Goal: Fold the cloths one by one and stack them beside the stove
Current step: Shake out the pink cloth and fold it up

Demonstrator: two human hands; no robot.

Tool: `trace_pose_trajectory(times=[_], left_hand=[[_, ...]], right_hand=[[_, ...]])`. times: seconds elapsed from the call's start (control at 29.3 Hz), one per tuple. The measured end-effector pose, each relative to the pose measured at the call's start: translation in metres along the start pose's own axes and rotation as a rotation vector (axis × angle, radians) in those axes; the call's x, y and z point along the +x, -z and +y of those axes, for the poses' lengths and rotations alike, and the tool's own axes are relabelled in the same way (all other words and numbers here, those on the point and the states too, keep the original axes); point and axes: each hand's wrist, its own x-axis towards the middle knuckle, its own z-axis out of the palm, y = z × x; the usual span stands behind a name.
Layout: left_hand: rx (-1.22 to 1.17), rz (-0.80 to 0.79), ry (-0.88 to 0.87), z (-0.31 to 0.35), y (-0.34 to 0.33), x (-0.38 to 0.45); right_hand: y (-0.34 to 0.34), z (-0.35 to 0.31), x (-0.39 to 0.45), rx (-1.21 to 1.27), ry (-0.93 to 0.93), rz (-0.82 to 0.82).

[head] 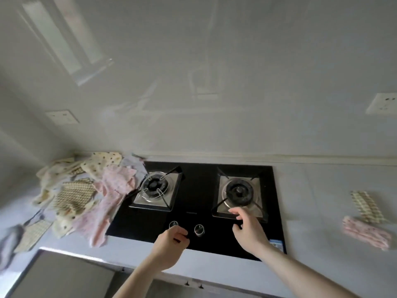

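Observation:
A heap of unfolded cloths lies on the counter left of the black stove (197,203): a pink one (111,203), a checked one (73,195) and a cream dotted one (101,164). On the right of the stove lie two folded cloths, a checked one (367,206) and a pink one (365,232) in front of it. My left hand (169,246) hovers over the stove's front near the knobs, fingers loosely curled, holding nothing. My right hand (247,229) hangs over the front of the right burner, fingers relaxed and empty.
The stove has two burners with metal pan supports (156,186) (239,193) and two knobs (199,230) at its front. A grey cloth (8,241) lies at the far left edge. Wall sockets (62,117) (382,104) sit above the counter.

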Motion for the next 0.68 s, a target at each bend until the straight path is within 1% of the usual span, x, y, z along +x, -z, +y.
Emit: trace_pose_trajectory(times=[0.14, 0.34, 0.48, 0.55, 0.68], left_hand=[[-0.026, 0.103, 0.051, -0.083, 0.06, -0.035], [-0.026, 0.19, 0.136, -0.192, 0.122, -0.081], [-0.061, 0.277, 0.157, -0.229, 0.157, -0.087], [-0.089, 0.312, 0.172, -0.242, 0.169, -0.085], [-0.151, 0.393, 0.255, -0.273, 0.186, -0.096]], right_hand=[[-0.076, -0.073, -0.013, 0.021, 0.103, -0.115], [-0.164, -0.142, -0.035, -0.066, 0.163, -0.36], [-0.197, -0.175, -0.032, -0.182, 0.238, -0.497], [-0.209, -0.188, -0.019, -0.198, 0.254, -0.535], [-0.249, -0.218, 0.015, -0.222, 0.297, -0.596]])
